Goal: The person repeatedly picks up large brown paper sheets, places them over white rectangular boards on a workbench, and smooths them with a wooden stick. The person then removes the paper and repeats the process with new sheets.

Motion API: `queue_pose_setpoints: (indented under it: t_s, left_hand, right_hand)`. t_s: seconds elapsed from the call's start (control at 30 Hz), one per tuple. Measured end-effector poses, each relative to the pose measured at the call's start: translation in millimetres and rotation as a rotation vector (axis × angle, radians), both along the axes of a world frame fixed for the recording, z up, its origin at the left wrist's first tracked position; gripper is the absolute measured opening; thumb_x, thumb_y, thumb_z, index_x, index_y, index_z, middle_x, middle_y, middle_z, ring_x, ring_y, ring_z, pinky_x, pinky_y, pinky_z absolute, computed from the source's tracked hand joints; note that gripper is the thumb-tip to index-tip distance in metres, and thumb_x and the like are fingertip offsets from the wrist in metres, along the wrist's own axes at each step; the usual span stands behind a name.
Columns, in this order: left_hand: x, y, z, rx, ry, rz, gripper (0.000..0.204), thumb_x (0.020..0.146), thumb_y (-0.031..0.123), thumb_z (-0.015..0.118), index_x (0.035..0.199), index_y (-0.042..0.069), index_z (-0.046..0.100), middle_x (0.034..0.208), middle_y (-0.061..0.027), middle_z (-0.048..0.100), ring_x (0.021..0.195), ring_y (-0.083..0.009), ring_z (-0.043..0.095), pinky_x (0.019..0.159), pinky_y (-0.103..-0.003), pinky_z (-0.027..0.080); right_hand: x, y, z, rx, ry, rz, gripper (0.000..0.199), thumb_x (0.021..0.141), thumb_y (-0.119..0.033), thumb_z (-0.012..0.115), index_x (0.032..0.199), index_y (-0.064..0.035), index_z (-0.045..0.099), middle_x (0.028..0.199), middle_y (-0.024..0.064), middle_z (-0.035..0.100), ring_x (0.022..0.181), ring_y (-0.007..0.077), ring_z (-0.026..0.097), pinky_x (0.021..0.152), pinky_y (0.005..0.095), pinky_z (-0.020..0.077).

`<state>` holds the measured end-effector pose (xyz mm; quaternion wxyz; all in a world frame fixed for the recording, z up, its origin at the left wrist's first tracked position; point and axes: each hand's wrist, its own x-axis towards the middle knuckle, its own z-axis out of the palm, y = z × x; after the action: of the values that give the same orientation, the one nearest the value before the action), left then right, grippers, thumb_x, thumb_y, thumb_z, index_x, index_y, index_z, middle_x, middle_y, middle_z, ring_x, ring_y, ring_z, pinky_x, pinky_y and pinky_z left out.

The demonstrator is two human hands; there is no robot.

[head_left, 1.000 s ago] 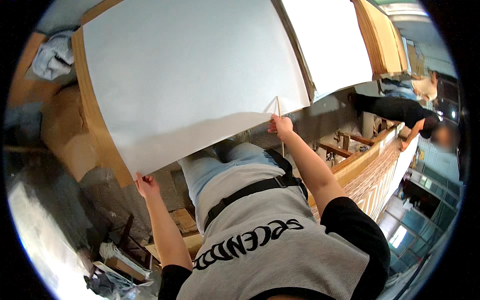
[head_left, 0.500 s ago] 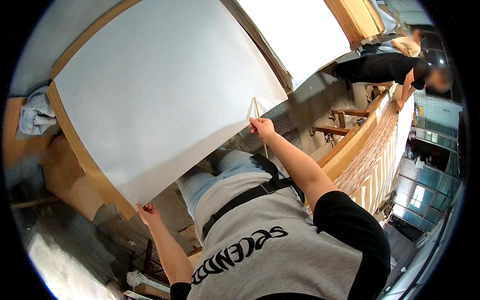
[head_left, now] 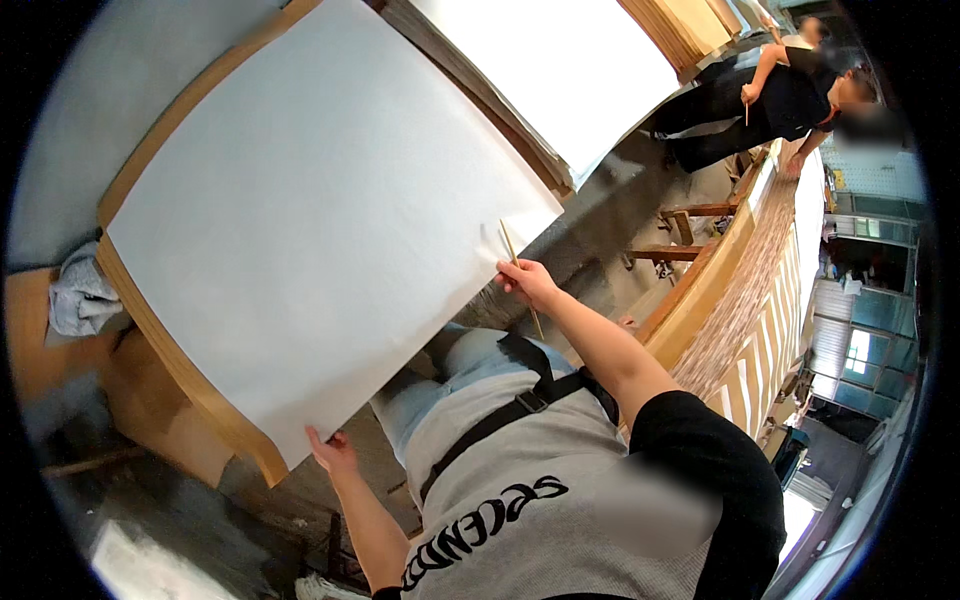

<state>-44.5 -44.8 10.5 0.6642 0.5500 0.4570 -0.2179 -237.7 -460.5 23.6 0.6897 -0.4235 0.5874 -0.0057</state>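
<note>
One large white paper sheet (head_left: 320, 210) fills most of the view, spread flat over one wooden board (head_left: 190, 375) whose tan edge shows along its left and lower sides; the sheet lies flush, probably so it can be handled by its corners without creasing. A second white sheet (head_left: 545, 70) on its own board sits just beyond, upper right, apart from the first. One co-worker (head_left: 770, 95) in dark clothes bends over a long patterned table (head_left: 745, 300) at the far right, well apart. One crumpled grey cloth (head_left: 80, 295) rests at the left, beside the board.

The left hand (head_left: 333, 452) is closed in a pinch on the sheet's near lower corner, fingers curled under the edge. The right hand (head_left: 528, 282) grips the opposite near corner and also clasps one thin wooden stick (head_left: 520, 275) against the paper, the stick angled up across the corner, seemingly to help part the edge from the board. Two hands, one on each corner, keep the wide sheet level
</note>
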Motion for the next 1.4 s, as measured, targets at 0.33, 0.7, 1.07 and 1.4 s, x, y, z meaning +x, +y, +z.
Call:
queue_pose_setpoints:
  t_s: [0.33,0.7,1.07,1.4]
  left_hand:
    - [29.6,1.1,72.1,0.282,-0.156,-0.079,0.034,0.083,0.037,0.052,0.097,0.005,0.053,0.069,-0.003,0.049,0.047,-0.0134,0.035,0.041,-0.026,0.029]
    - [172.2,-162.7,188.3,-0.064,-1.238,-0.637,0.047,0.083,0.036,0.052,0.113,0.0,0.049,0.108,-0.0134,0.052,0.091,-0.0258,0.053,0.078,-0.032,0.042]
    - [176.7,-220.3,331.7,-0.447,-1.504,-0.768,0.038,0.082,0.026,0.056,0.109,0.0,0.051,0.109,-0.0138,0.052,0.096,-0.0283,0.051,0.084,-0.038,0.04]
    - [85.9,-263.5,494.4,-1.195,-1.529,-0.754,0.029,0.08,0.018,0.059,0.102,-0.001,0.054,0.094,-0.0143,0.058,0.081,-0.0285,0.055,0.071,-0.039,0.047]
  right_hand:
    - [16.3,18.9,-13.2,-0.039,0.041,-0.02,0.039,0.076,-0.042,0.063,0.067,-0.0043,0.057,0.055,-0.0022,0.046,0.042,0.0069,0.037,0.038,0.0221,0.0268]
    - [21.3,63.5,95.7,-0.294,-0.277,-0.093,0.03,0.081,-0.025,0.054,0.076,0.0035,0.062,0.07,0.0082,0.063,0.057,0.014,0.059,0.05,0.0272,0.0473]
    - [16.0,113.3,142.7,-0.364,-0.508,-0.406,0.025,0.081,-0.019,0.048,0.088,0.0038,0.055,0.079,0.0124,0.063,0.057,0.0234,0.064,0.042,0.0247,0.0365]
    - [-126.0,192.4,341.9,-0.732,-0.607,-0.664,0.019,0.081,-0.016,0.046,0.083,0.001,0.056,0.085,0.0163,0.064,0.068,0.0215,0.066,0.036,0.0187,0.0257]
